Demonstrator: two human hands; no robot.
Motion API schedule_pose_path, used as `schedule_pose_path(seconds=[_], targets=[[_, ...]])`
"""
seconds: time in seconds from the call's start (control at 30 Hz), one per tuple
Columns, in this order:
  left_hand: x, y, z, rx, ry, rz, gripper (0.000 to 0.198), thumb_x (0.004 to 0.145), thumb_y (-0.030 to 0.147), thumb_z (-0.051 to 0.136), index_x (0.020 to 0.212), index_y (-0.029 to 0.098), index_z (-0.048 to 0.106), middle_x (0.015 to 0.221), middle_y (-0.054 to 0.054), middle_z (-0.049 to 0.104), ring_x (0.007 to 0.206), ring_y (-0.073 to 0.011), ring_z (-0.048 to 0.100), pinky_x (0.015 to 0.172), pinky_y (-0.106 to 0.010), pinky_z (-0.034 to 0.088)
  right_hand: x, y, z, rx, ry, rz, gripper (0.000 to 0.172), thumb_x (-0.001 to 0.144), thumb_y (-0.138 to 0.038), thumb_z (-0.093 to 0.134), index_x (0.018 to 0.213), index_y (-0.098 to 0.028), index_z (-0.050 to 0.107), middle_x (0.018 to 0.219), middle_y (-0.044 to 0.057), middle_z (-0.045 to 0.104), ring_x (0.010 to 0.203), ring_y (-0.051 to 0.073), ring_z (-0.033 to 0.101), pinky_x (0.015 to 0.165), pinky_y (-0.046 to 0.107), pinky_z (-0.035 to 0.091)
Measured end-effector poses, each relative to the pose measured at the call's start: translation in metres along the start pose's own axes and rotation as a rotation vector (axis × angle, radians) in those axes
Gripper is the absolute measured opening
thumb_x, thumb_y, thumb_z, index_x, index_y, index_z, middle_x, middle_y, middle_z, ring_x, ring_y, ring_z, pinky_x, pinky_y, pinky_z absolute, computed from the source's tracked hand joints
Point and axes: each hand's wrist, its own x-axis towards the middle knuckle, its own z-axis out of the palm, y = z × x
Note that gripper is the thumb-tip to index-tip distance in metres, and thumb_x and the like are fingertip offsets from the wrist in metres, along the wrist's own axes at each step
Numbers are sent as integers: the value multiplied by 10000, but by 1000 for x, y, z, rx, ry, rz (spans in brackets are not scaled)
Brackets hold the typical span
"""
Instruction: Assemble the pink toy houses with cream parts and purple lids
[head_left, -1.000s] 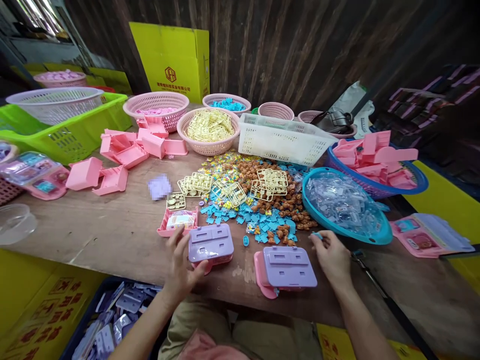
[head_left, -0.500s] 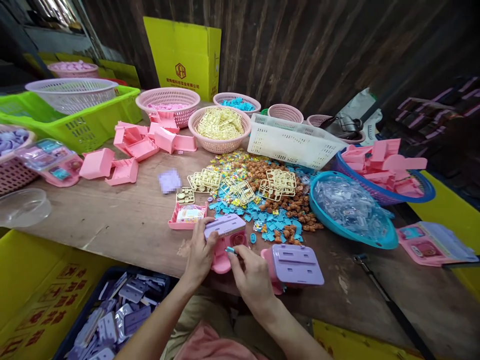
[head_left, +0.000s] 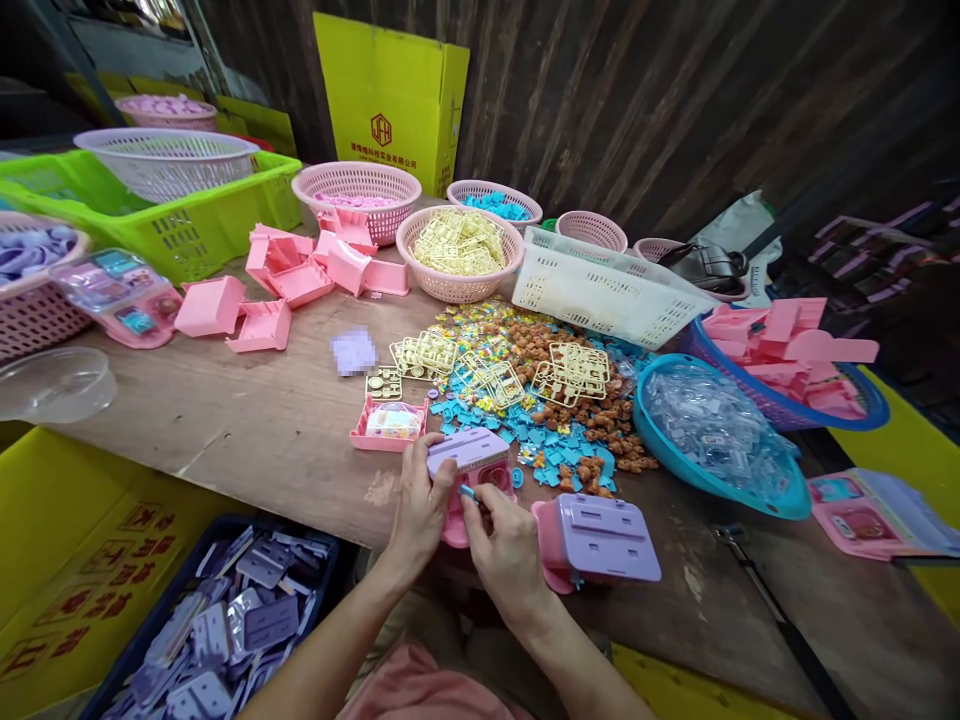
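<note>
A pink toy case with a lilac lid (head_left: 471, 452) is tilted up at the table's front edge, and my left hand (head_left: 421, 500) grips its left side. Between thumb and fingertips my right hand (head_left: 501, 540) pinches a small blue plastic piece (head_left: 468, 492) against the front of that case. Right beside my right hand stands a second pink toy case with a lilac lid (head_left: 609, 536). A pink tray with a wrapped packet (head_left: 388, 422) lies just beyond my left hand. Small blue pieces (head_left: 564, 462) and brown bear figures (head_left: 619, 432) are heaped beyond the cases.
Pale yellow part frames (head_left: 459, 244) fill a pink basket at the back. A blue bowl (head_left: 720, 490) of clear parts and a ratchet wrench (head_left: 765, 590) are to the right. Pink shells (head_left: 300, 280) lie at left, above a dark bin (head_left: 324, 580) of lilac panels.
The view has shifted a little, so everything sits somewhat differently in the picture. The blue piece is still pinched at the front of the held case.
</note>
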Motion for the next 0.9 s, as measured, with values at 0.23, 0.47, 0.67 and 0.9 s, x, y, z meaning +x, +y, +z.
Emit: schedule_pose_path(seconds=[0.23, 0.47, 0.67, 0.9], targets=[[-2, -1, 0, -15, -9, -3, 395, 860, 498, 382, 1092, 196, 486, 1084, -78, 527, 1030, -221, 514, 918, -382, 413, 1, 0, 0, -32, 29, -30, 257, 879, -171, 399, 647, -179, 508, 548, -4, 566, 475, 111, 505, 502, 232, 321], [0, -1, 1, -4, 5, -17, 391, 859, 500, 382, 1089, 203, 492, 1068, -71, 527, 1029, -223, 514, 922, -385, 411, 1, -1, 4, -84, 48, -46, 262, 874, -157, 401, 637, -174, 513, 537, -3, 554, 455, 114, 486, 498, 248, 301], [-1, -2, 0, 2, 7, -5, 386, 865, 489, 378, 1095, 198, 483, 1083, -77, 524, 1038, -223, 503, 929, -390, 404, 3, -1, 2, -20, 36, -28, 247, 868, -155, 419, 641, -170, 515, 541, -1, 565, 472, 111, 505, 498, 229, 316], [0, -1, 0, 12, 15, -1, 400, 864, 501, 371, 1093, 192, 479, 1098, -85, 522, 1052, -229, 493, 937, -403, 398, 5, -2, 2, -39, 36, -45, 264, 871, -153, 409, 623, -178, 495, 519, -8, 548, 445, 108, 491, 479, 231, 310]])
